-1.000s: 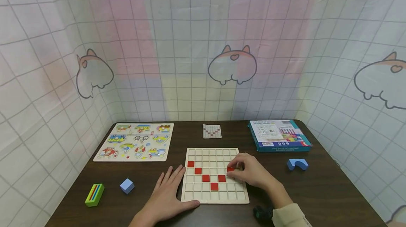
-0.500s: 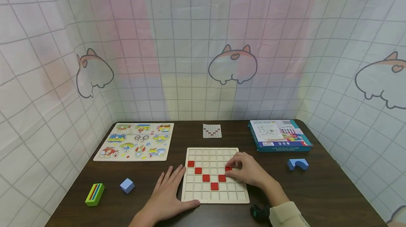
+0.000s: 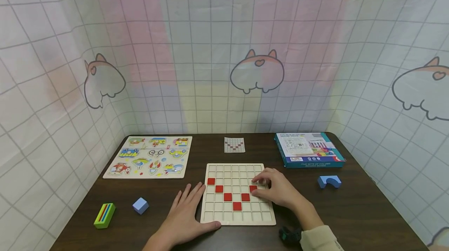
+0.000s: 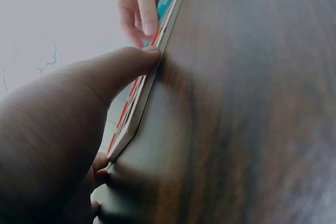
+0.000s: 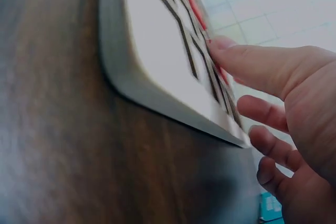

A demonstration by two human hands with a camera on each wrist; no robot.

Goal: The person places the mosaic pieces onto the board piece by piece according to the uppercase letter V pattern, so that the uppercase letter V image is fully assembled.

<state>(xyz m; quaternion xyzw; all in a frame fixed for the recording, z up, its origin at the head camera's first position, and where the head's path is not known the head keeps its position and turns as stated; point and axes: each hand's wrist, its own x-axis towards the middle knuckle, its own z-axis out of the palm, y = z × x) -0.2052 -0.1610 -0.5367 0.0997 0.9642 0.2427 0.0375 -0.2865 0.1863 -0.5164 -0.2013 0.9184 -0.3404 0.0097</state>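
A pale grid board (image 3: 224,217) lies flat in the middle of the dark table, with several red square tiles (image 3: 237,206) set in its cells in a V shape. My left hand (image 3: 184,214) is spread at the board's near left corner, fingers along the left edge and thumb on the front edge; the left wrist view shows that thumb (image 4: 123,66) against the rim. Over the board's right side, my right hand (image 3: 277,188) has its thumb and index finger apart around the rightmost red tile (image 3: 253,189). In the right wrist view the thumb tip (image 5: 224,43) is right beside red tiles.
Behind the board lies a small pattern card (image 3: 234,145). A picture puzzle board (image 3: 147,157) is at back left, a boxed game (image 3: 310,150) at back right. Blue arch block (image 3: 329,181), blue cube (image 3: 140,205) and green striped block (image 3: 104,215) lie at the sides.
The rightmost red tile, pinched between my right thumb and index finger earlier, now lies in its cell, and those fingers have parted. My left hand stays where it was.
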